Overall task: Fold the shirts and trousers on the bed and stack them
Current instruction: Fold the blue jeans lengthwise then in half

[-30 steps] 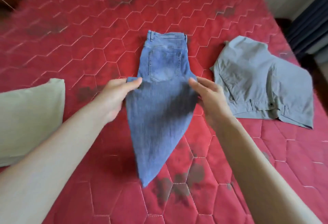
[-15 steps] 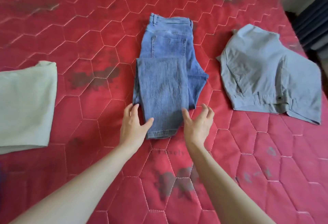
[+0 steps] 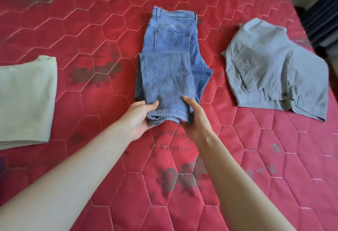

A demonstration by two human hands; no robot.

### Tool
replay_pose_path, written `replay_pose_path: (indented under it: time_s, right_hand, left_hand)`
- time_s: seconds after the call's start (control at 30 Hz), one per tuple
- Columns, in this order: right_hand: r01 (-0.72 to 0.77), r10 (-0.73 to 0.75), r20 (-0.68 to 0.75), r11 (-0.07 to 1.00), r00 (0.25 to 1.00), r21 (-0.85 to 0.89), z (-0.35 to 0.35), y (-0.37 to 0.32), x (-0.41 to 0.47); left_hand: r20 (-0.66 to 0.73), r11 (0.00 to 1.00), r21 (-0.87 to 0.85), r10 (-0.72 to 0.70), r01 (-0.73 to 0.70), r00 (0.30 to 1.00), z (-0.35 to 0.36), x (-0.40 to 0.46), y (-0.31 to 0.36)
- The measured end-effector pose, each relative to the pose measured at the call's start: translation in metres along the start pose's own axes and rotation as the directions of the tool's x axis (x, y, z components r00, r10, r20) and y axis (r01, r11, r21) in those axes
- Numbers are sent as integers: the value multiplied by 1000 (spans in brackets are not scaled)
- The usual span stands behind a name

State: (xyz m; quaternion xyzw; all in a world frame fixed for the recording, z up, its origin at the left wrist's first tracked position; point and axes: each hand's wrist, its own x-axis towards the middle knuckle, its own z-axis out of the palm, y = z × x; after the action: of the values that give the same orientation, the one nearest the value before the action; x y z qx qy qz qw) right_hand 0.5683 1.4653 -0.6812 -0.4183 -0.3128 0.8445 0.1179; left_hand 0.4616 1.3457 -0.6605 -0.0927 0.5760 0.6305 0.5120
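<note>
Red quilted bedding (image 3: 76, 34), stitched in pale hexagons and printed with faded dark flowers, is spread across the bed and fills most of the view. At its middle, blue denim jeans (image 3: 170, 62) are laid flat with the waistband farthest away and the legs doubled back over the seat, so that a rough rectangle is formed. The near hem corners are pinched from both sides: the left hand (image 3: 140, 119) is curled around the left corner with its thumb on top, and the right hand (image 3: 196, 119) is closed on the right corner. To the right, well apart, grey woven trousers (image 3: 274, 71) are seen folded into a creased slab. At the left edge, a pale green folded garment (image 3: 25, 100) of smooth cloth is partly cut off.
</note>
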Motion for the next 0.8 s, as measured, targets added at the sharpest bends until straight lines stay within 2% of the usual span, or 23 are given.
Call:
replay_pose_path:
  time_s: [0.1, 0.17, 0.27, 0.37, 0.47, 0.53, 0.63, 0.8]
  right_hand:
    - [-22, 19, 83, 999, 996, 42, 7, -10, -13]
    - [25, -25, 40, 1000, 999, 5, 8, -13, -25]
    - [154, -171, -50, 956, 984, -248, 4, -14, -54]
    - [223, -311, -100, 839, 945, -496, -3, -1, -97]
    - [237, -367, -119, 783, 923, -576, -20, 33, -149]
    - [193, -350, -152, 774, 924, -603, -38, 67, -183]
    - [50, -280, -245, 747, 928, -663, -63, 123, -229]
    - [-81, -266, -338, 666, 903, -742, -90, 200, -290]
  left_hand:
    - [31, 998, -61, 25, -23, 999, 7, -19, 17]
    - [33, 998, 10, 62, -62, 998, 6, -34, 23]
    - [-3, 976, 193, 104, -102, 995, -2, -61, 17]
    - [-41, 930, 353, 125, -103, 991, -15, -93, -11]
    - [-61, 908, 416, 87, -53, 994, -28, -128, -59]
    - [-76, 900, 436, 44, -6, 996, -39, -151, -98]
    - [-105, 869, 493, -2, 54, 994, -58, -187, -158]
    - [-123, 797, 599, -4, 78, 992, -88, -237, -230]
